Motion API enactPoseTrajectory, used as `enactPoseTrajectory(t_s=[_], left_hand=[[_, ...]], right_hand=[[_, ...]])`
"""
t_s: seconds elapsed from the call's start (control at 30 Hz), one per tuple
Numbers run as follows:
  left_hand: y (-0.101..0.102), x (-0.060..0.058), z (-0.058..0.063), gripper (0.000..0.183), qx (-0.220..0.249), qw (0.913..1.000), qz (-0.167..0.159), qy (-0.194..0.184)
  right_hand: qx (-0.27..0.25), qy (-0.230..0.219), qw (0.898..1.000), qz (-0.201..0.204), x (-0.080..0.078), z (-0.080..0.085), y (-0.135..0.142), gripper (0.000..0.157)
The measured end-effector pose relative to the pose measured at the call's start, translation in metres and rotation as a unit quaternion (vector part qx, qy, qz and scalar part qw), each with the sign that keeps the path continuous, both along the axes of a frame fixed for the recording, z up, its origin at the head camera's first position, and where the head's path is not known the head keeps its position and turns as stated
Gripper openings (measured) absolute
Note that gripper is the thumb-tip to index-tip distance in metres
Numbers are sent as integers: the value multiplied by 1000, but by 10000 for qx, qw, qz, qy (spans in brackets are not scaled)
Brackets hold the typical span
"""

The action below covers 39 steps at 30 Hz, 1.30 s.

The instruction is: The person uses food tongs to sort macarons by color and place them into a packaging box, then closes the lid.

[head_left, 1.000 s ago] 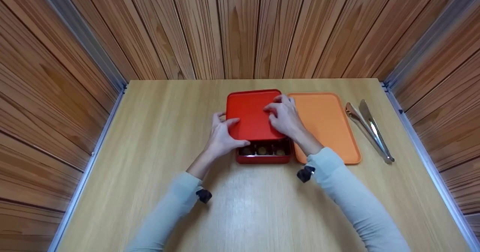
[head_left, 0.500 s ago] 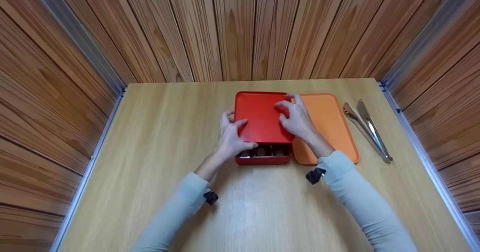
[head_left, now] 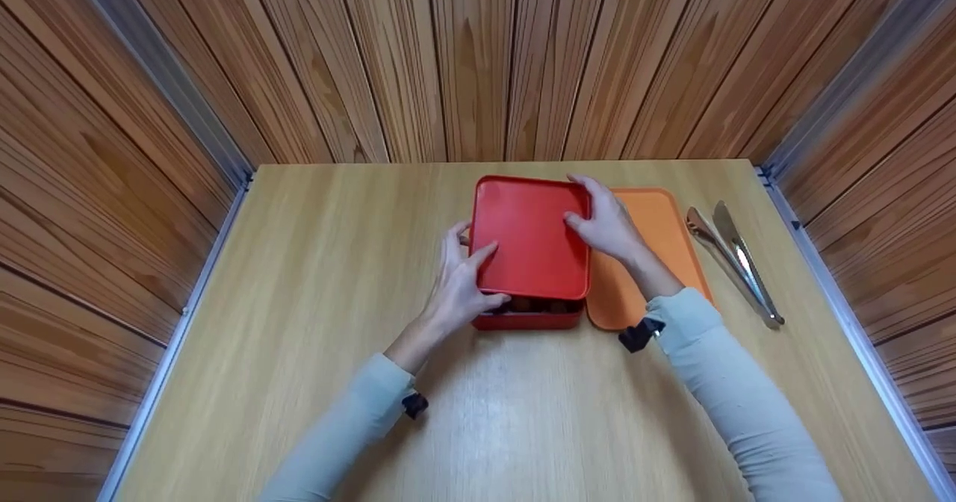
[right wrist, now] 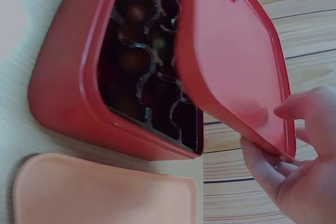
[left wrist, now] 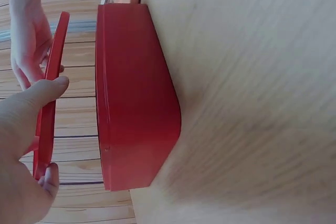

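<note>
A square red lid (head_left: 532, 237) is held above a red box (head_left: 526, 322), with a gap between them in the left wrist view. My left hand (head_left: 459, 285) grips the lid's left edge and front left corner. At the opposite side, my right hand (head_left: 609, 225) holds the right edge, thumb on the upper face and fingers underneath. The lid tilts over the box in the right wrist view, leaving part of the inside visible. There a dark insert with wavy dividers (right wrist: 142, 72) splits the box into compartments; dim round pieces sit in some of them.
Right beside the box lies an orange tray (head_left: 661, 248), partly under my right forearm. Farther right are metal tongs (head_left: 739, 263) on the wooden table (head_left: 336, 263). Wood-panelled walls (head_left: 478, 61) stand behind and at both sides.
The lid has shifted right and a little toward me, covering more of the box from above. My right hand's fingers have gone from the lid's top to around its right edge.
</note>
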<state>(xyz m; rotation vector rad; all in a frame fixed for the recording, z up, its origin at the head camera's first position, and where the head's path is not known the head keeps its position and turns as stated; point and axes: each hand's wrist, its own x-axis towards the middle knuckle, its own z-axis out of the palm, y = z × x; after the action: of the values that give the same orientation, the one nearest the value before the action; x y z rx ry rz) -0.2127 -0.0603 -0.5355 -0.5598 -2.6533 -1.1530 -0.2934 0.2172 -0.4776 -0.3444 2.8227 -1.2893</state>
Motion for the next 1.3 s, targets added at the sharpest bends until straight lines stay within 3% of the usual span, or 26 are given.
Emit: enactPoseTrajectory(t_s=[0.3,0.43,0.6,0.83,1.03,1.3], left_hand=[[-3,5,-1,79,-119,9999,-83,29],[-4,5,2,86,258,9993,-266,-65],[-5,1,12,102,1259,9903,-450,-376],[-5,-3,30,100,2369,9643,-274,-1154],[-7,-5,42,91,2615,9546,-85,-1422],[-10,-11,49,80,2766,9526,-222,-1248]], right_hand=[[-250,-348,9991,20,-3,10,7,51],[-360,-228,9991,6,-3,14,9,48],[-466,127,9988,-88,0,24,9,46],[-545,742,9956,-201,9,35,7,40],[-602,1607,9852,26,18,39,3,33],[-324,2557,9661,115,28,40,-5,21]])
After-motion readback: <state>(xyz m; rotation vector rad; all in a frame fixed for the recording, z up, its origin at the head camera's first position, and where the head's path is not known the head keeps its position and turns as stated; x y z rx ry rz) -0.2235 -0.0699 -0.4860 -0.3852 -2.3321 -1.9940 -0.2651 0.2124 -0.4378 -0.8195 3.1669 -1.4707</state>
